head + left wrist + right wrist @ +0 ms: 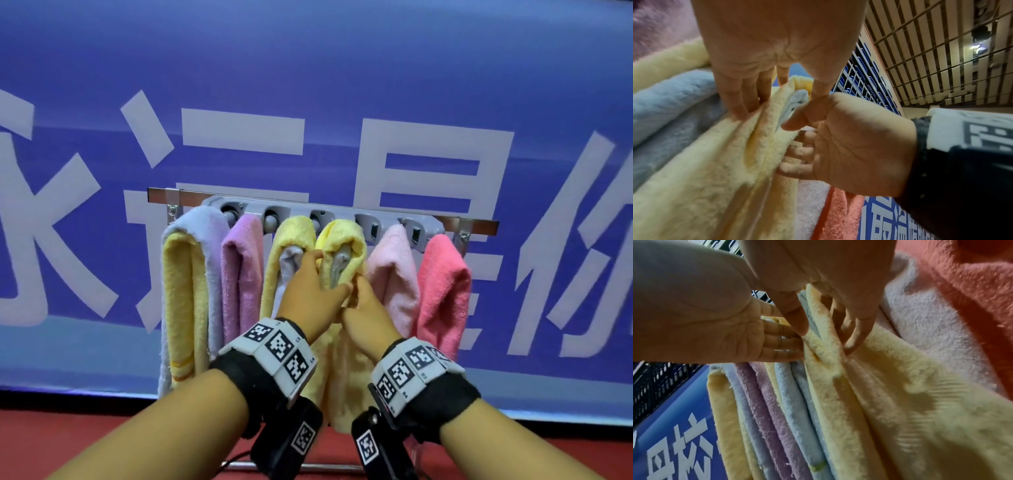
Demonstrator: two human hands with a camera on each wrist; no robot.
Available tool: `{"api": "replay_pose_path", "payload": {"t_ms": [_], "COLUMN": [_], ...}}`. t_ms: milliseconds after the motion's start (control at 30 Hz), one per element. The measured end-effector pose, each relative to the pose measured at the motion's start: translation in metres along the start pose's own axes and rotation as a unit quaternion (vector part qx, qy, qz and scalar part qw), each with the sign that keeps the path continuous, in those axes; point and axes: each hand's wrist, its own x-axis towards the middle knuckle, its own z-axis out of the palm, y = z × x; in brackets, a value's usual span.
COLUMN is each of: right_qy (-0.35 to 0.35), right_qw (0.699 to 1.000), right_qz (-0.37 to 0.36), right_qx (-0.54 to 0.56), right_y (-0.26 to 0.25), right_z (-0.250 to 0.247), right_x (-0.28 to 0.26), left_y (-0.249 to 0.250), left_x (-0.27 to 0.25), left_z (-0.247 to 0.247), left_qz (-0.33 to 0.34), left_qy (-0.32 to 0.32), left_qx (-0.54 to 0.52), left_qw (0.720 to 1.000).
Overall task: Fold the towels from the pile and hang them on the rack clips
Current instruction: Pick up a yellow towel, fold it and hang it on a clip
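Note:
A grey clip rack (388, 222) on a metal rail carries several folded towels. The fourth from the left is a yellow towel (346, 236) with a pale grey-blue inner layer, hanging from its clip. My left hand (330, 274) holds its left side below the clip, fingers (742, 105) pressed into the pile and thumb in front. My right hand (358, 284) pinches the same fold between thumb and fingers (859, 334), right beside the left thumb. The wrist views show that yellow towel (725, 162) (879, 386) bunched between both hands.
Left of it hang a grey-and-yellow towel (191, 274), a purple towel (241, 267) and another yellow towel (291, 236). To the right hang a pale pink towel (394, 267) and a coral towel (445, 281). A blue banner (308, 85) stands behind; the surface (85, 431) below is red.

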Motion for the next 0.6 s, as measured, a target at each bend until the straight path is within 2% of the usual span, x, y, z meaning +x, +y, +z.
{"api": "replay_pose_path", "payload": {"t_ms": [67,133,200,267,333,433,533,600], "right_qy": [-0.008,0.021,0.072,0.125,0.149,0.146,0.146,0.148], "right_qw": [1.000,0.997,0.989,0.979,0.975,0.972,0.969,0.971], "right_qz": [-0.015,-0.044,-0.063,-0.043,0.014,0.053,0.030,0.032], "right_qx": [-0.026,-0.068,-0.114,-0.155,-0.167,-0.176,-0.199,-0.185], "right_y": [0.003,0.004,0.006,0.010,0.017,0.020,0.012,0.008], "right_z": [-0.004,-0.016,-0.032,-0.046,-0.054,-0.056,-0.054,-0.050], "right_x": [-0.002,-0.002,-0.003,-0.002,0.003,0.012,0.016,0.018], "left_y": [-0.005,-0.013,-0.018,-0.018,-0.014,-0.014,-0.014,-0.014], "left_x": [-0.005,-0.012,-0.019,-0.023,-0.023,-0.015,-0.004,0.003], "left_z": [-0.001,-0.003,-0.004,-0.004,0.000,0.008,0.011,0.009], "left_qz": [0.015,0.060,0.143,0.235,0.314,0.410,0.466,0.465], "left_qy": [0.024,0.045,0.041,0.006,-0.035,-0.092,-0.114,-0.122], "left_qx": [0.001,0.015,0.086,0.197,0.298,0.432,0.539,0.592], "left_qw": [1.000,0.997,0.985,0.952,0.901,0.798,0.692,0.647]}}
